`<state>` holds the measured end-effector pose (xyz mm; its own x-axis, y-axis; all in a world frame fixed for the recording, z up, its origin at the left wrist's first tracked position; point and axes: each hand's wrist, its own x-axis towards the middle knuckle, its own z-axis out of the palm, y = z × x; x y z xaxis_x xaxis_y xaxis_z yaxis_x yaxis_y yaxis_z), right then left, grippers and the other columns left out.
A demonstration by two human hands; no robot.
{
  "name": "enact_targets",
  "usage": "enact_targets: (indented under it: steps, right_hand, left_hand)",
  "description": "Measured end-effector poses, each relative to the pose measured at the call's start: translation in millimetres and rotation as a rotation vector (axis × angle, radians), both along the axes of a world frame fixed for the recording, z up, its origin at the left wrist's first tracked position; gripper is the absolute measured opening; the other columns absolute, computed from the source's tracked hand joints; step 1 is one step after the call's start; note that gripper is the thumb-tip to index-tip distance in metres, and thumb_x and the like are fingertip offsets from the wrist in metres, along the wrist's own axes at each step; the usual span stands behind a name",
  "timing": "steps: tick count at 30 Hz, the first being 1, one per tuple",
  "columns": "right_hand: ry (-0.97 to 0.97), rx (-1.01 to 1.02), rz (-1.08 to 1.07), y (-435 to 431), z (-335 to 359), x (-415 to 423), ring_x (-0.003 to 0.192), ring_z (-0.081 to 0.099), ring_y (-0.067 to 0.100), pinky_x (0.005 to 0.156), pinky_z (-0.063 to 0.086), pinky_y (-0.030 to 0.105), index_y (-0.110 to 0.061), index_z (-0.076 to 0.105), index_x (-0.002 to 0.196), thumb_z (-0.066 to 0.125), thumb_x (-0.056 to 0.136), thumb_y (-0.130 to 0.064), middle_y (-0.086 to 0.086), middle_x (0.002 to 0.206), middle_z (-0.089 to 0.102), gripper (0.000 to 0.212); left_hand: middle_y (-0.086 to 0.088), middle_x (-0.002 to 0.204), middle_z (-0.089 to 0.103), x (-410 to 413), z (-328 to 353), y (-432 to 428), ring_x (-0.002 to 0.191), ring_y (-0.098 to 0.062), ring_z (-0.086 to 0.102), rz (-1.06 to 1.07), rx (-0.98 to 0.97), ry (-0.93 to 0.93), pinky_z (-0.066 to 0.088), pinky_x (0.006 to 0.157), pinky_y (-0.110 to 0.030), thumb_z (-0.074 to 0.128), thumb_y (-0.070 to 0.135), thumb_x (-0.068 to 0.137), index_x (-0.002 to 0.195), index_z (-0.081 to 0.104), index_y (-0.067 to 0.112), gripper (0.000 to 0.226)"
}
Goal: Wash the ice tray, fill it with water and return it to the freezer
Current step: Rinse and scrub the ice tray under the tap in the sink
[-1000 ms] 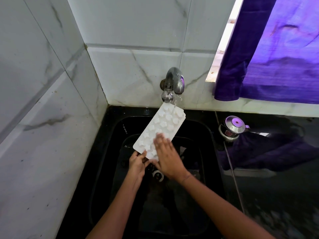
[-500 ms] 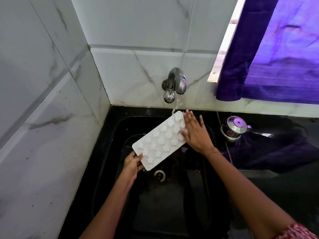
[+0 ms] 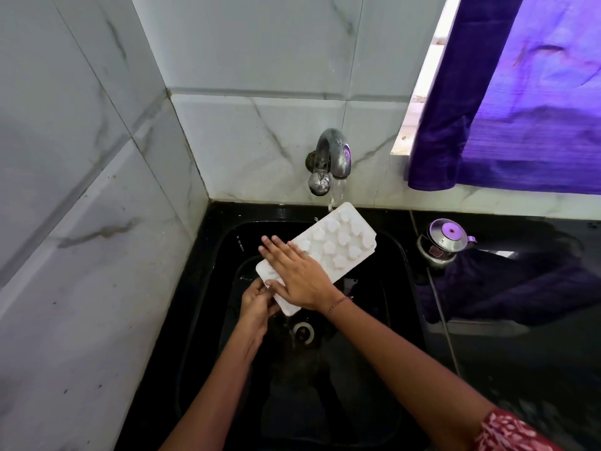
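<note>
A white ice tray (image 3: 338, 244) with star-shaped cells is held tilted over the black sink (image 3: 208, 288), its far end up under the running steel tap (image 3: 331, 157). Water falls from the spout onto the tray's top corner. My left hand (image 3: 258, 301) grips the tray's near, lower end from below. My right hand (image 3: 297, 275) lies flat on the tray's lower half, fingers spread and pointing left, covering several cells.
The sink drain (image 3: 304, 332) sits just below the tray. A small steel pot with a lid (image 3: 444, 240) stands on the black counter to the right. A purple curtain (image 3: 520, 92) hangs over the window at upper right. Marble-tiled walls close in the left and back.
My right hand slid from the tray's far upper end down to its lower half. The tray shifted slightly right under the water stream, with my left hand still holding its near end.
</note>
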<state>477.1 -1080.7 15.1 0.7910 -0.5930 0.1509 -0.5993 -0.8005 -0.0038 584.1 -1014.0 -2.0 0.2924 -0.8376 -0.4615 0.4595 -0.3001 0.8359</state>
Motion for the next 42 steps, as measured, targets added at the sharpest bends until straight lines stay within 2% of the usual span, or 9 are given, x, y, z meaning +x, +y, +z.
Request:
enact_targets:
  steps: [6,9,14,21,25,28,31,37,42]
  right_hand:
    - [-0.065,0.082,-0.564,-36.1,26.1,-36.1,0.147,0.006,0.026,0.113,0.006,0.062,-0.019,0.008,0.151,0.005,0.086,-0.070,0.005,0.157,0.000,0.083]
    - [-0.239,0.351,-0.794,-52.9,38.3,-52.8,0.121,0.050,0.036,0.090,0.046,0.046,-0.009,0.006,0.150,0.028,0.092,-0.062,0.020,0.139,0.045,0.082]
    - [-0.329,0.554,-0.893,-67.3,54.8,-79.1,0.121,0.045,0.037,0.096,0.040,0.042,-0.006,0.057,0.123,0.024,0.101,-0.044,0.021,0.128,0.050,0.055]
    - [-0.798,1.079,-1.098,-53.7,57.3,-113.7,0.059,0.066,0.026,0.063,0.059,0.035,-0.005,0.054,0.082,0.031,0.084,-0.074,0.017,0.074,0.064,0.073]
    - [-0.957,1.362,-0.995,-45.6,49.0,-128.4,0.065,0.067,0.024,0.049,0.057,0.027,-0.002,0.059,0.098,0.052,0.094,-0.039,0.017,0.091,0.062,0.038]
    - [-1.031,1.224,-0.843,-39.6,34.6,-136.9,0.075,0.060,0.018,0.056,0.058,0.025,-0.006,0.053,0.113,0.054,0.094,-0.009,0.016,0.097,0.056,0.019]
    - [-1.027,1.010,-0.817,-31.9,24.3,-140.6,0.075,0.059,0.019,0.066,0.054,0.034,-0.013,0.049,0.123,0.057,0.092,-0.008,0.015,0.089,0.061,0.033]
    - [-0.980,0.648,-0.828,-19.8,26.9,-137.2,0.083,0.059,0.020,0.071,0.047,0.028,-0.023,0.053,0.125,0.057,0.091,-0.010,0.013,0.092,0.065,0.036]
    - [-0.961,0.510,-0.788,-15.4,29.4,-144.2,0.093,0.061,0.023,0.072,0.046,0.020,-0.021,0.052,0.128,0.053,0.093,-0.009,0.009,0.100,0.064,0.037]
  left_hand:
    - [-0.007,0.098,0.064,26.9,1.2,0.7,0.079,-0.018,0.062,0.062,0.032,-0.057,0.054,0.053,-0.022,0.047,0.001,0.093,0.119,0.053,0.009,0.027]
    - [-0.005,0.097,0.064,33.3,0.0,2.3,0.080,-0.017,0.062,0.063,0.043,-0.080,0.054,0.057,-0.024,0.047,0.001,0.094,0.120,0.052,0.007,0.028]
    - [-0.007,0.103,0.063,33.2,-3.8,7.9,0.084,-0.018,0.063,0.079,-0.001,-0.092,0.057,0.058,-0.020,0.048,-0.001,0.093,0.118,0.053,0.006,0.027]
    - [0.010,0.081,0.074,31.8,-4.9,1.7,0.083,-0.008,0.067,0.041,-0.179,-0.256,0.054,0.079,-0.023,0.055,-0.005,0.088,0.094,0.065,0.016,0.024]
    - [-0.004,0.121,0.060,41.3,0.9,-3.2,0.115,-0.017,0.054,-0.071,-0.333,-0.510,0.045,0.094,-0.017,0.059,-0.012,0.082,0.087,0.068,0.008,0.022]
    - [-0.007,0.134,0.045,42.2,6.0,-9.8,0.126,-0.014,0.042,-0.095,-0.361,-0.688,0.038,0.092,-0.003,0.059,-0.017,0.080,0.090,0.071,0.002,0.025]
    - [-0.004,0.137,0.047,36.7,7.0,-16.6,0.117,-0.018,0.056,-0.039,-0.308,-0.684,0.046,0.094,-0.018,0.049,-0.016,0.086,0.112,0.063,0.022,0.048]
    - [-0.018,0.132,0.054,10.4,14.0,-32.6,0.115,-0.032,0.056,-0.001,0.126,-0.076,0.047,0.084,-0.041,0.034,0.027,0.102,0.134,0.043,0.007,0.038]
    - [-0.018,0.132,0.054,-5.0,16.8,-35.5,0.120,-0.033,0.053,-0.063,0.151,0.146,0.045,0.089,-0.044,0.030,0.024,0.103,0.127,0.047,0.006,0.035]
